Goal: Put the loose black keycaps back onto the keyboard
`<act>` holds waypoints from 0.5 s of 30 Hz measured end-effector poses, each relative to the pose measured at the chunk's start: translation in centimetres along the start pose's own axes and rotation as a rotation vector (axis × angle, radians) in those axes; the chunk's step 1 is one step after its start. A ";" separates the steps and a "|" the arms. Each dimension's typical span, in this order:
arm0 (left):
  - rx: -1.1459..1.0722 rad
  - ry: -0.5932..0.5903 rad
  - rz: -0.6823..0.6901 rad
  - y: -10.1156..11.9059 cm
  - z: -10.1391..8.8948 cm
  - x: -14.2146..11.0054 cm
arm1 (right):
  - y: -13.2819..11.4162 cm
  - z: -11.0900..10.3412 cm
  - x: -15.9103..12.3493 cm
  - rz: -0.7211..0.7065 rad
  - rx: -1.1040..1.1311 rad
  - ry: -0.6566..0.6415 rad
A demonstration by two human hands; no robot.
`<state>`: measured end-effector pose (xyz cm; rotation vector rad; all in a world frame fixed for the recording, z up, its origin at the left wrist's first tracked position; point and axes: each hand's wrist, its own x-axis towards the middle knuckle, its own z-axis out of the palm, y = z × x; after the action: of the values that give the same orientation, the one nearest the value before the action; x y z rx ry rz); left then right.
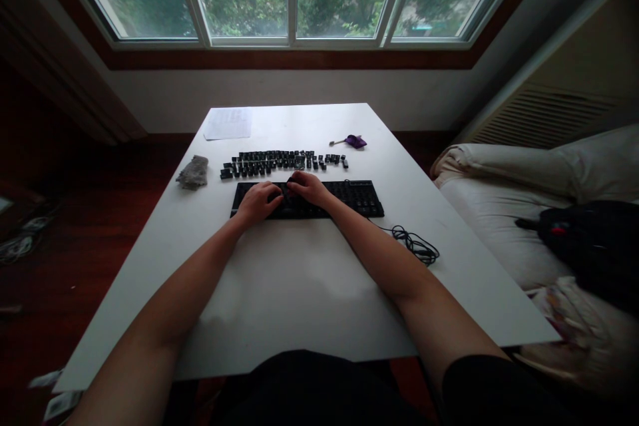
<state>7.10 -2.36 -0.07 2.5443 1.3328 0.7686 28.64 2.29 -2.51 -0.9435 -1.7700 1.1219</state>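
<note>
A black keyboard lies across the middle of the white table. My left hand rests over its left half, fingers curved and thumb apart from them. Just to the right, my right hand is over the keyboard's middle. Its fingertips are pinched on a small dark piece that looks like a keycap; the fingers partly cover it. Behind the keyboard, loose black keycaps lie spread in several rows. Both hands hide part of the keyboard.
A crumpled grey plastic bag sits to the left, and a paper sheet at the back left. A brush lies by a purple pouch. The coiled cable is at the right. Beyond the table stands a sofa.
</note>
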 end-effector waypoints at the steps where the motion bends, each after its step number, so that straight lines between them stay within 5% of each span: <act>1: -0.003 0.002 -0.002 0.0 0.0 0.0 | 0.0 0.0 0.0 -0.002 -0.001 -0.001; 15: -0.001 -0.002 0.000 0.0 0.0 0.0 | -0.1 0.0 0.0 -0.008 0.030 -0.031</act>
<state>7.09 -2.34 -0.03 2.5434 1.3323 0.7667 28.68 2.27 -2.45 -0.9045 -1.7751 1.1604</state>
